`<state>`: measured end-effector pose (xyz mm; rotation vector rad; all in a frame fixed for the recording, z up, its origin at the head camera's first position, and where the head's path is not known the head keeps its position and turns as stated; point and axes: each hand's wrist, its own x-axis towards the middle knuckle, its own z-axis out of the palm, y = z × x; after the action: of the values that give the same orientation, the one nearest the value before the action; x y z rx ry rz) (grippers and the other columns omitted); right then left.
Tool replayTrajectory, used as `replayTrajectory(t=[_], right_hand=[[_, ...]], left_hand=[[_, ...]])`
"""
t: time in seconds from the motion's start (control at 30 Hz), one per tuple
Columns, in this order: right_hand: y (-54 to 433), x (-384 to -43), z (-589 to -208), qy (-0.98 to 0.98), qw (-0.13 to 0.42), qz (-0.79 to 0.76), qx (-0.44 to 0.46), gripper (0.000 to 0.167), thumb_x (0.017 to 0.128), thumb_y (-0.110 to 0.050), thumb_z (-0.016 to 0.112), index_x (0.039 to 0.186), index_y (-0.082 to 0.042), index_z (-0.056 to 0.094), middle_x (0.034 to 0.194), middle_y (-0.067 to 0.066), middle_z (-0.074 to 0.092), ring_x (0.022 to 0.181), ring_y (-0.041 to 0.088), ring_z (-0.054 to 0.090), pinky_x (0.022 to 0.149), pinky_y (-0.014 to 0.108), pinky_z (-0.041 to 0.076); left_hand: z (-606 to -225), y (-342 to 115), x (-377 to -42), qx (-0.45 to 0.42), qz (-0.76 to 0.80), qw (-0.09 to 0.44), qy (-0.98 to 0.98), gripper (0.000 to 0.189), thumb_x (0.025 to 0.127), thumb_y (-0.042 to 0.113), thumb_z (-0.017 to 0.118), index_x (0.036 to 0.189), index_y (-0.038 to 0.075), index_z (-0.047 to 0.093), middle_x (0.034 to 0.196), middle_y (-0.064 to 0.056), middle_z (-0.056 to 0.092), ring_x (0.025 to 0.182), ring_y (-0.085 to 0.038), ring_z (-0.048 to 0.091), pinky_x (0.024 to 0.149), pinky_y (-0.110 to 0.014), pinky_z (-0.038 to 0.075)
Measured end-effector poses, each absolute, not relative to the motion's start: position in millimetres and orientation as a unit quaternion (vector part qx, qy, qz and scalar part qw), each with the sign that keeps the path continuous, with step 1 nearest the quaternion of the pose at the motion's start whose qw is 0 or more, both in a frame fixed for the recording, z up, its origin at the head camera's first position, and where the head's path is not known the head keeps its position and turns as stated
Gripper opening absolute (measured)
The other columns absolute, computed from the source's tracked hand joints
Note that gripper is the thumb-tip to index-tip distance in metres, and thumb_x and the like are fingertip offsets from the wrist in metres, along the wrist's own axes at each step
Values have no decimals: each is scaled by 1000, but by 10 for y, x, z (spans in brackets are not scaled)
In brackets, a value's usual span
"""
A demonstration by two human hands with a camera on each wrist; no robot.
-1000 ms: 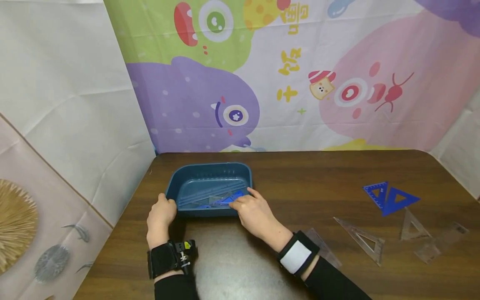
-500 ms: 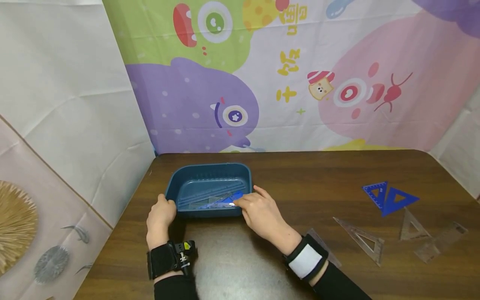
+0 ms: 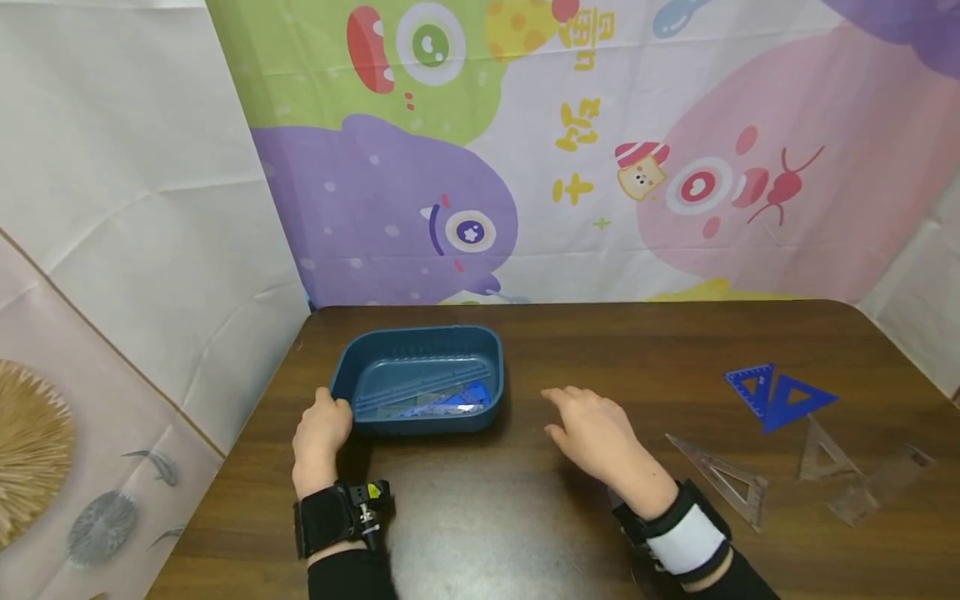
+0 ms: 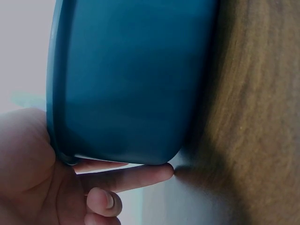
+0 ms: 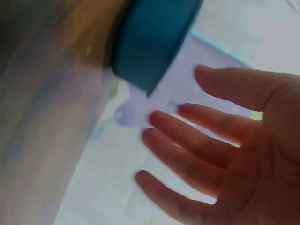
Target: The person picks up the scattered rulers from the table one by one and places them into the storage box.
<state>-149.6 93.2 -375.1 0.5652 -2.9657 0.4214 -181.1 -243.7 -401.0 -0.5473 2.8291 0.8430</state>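
Note:
A dark blue plastic tray (image 3: 420, 427) stands at the left of the table. Inside it lie clear rulers (image 3: 405, 392) and a blue triangular piece (image 3: 472, 393), with some clear pieces overlapping. My left hand (image 3: 321, 437) holds the tray's front left corner. In the left wrist view, one finger (image 4: 136, 178) lies against the outer wall; the thumb is mostly hidden at the rim. To the right of the tray, my right hand (image 3: 600, 433) hovers over the table, apart from it. The right wrist view shows its fingers (image 5: 192, 145) spread and holding nothing.
Two blue set squares (image 3: 797, 402) lie at the right. Nearer are a long clear set square (image 3: 742, 504), a smaller clear one (image 3: 813, 458) and a clear flat piece (image 3: 855, 504). A printed cloth (image 3: 585, 250) hangs behind the table (image 3: 600, 333).
My right hand has let go of a clear piece at the tray's front right corner and drawn back to the right. The left hand and the tray have stayed put.

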Motion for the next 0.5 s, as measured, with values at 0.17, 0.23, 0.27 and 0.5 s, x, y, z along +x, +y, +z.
replayTrajectory(t=[0.17, 0.23, 0.27, 0.5], right_hand=[[1132, -1526, -3731, -981, -29, 131, 137, 43, 78, -22, 70, 117, -6, 59, 110, 13, 64, 94, 31, 62, 65, 43, 50], [1190, -1536, -3741, -982, -58, 129, 122, 43, 76, -22, 71, 115, -5, 60, 105, 12, 65, 88, 30, 63, 62, 42, 50], [1213, -1538, -3744, -982, -74, 126, 117, 44, 75, -22, 72, 114, -4, 59, 102, 12, 65, 86, 30, 63, 61, 42, 49], [1310, -1518, -3758, -980, -178, 71, 63, 81, 61, -40, 81, 118, 6, 47, 102, 20, 62, 91, 37, 60, 70, 49, 47]], left_hand=[[-4010, -2435, -1809, -181, 281, 71, 940, 54, 91, 19, 21, 138, -7, 17, 130, -39, 34, 113, -53, 40, 91, -60, 34], [-4016, -2434, -1807, -180, 281, 72, 940, 54, 91, 19, 20, 138, -7, 16, 130, -39, 34, 113, -54, 40, 91, -60, 34], [-4019, -2434, -1805, -179, 281, 74, 940, 54, 91, 19, 20, 139, -7, 16, 131, -39, 33, 113, -54, 40, 91, -60, 34], [-4019, -2436, -1812, -177, 280, 72, 941, 54, 92, 20, 20, 139, -7, 15, 131, -39, 32, 113, -54, 39, 91, -61, 34]])
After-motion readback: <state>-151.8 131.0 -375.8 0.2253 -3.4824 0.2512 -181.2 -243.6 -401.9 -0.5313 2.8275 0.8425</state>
